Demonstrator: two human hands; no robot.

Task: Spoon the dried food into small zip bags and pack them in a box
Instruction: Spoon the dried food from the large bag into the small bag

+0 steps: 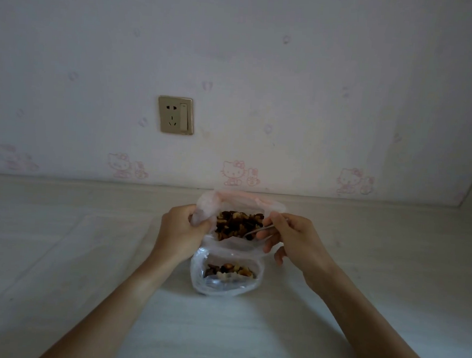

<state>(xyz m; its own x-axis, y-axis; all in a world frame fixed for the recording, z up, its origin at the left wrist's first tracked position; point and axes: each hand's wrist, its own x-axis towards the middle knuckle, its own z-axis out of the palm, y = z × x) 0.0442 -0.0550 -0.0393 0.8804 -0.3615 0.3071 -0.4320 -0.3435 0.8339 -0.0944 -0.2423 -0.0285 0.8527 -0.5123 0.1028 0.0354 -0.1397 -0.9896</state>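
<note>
A large pinkish plastic bag [239, 200] stands open on the pale table, full of brown dried food [238, 224]. My left hand [181, 231] grips the bag's left rim. My right hand [289, 238] pinches the handle of a metal spoon [256, 232] whose bowl is dipped into the food. Just in front of the big bag lies a small clear zip bag [224, 276], open at the top, with a little dried food inside. No box is in view.
The pale wooden table [84, 252] runs wide to both sides and toward me. A wall with cartoon wallpaper rises right behind the bags, with a gold socket plate [175, 115] on it. A corner edge shows at the far right.
</note>
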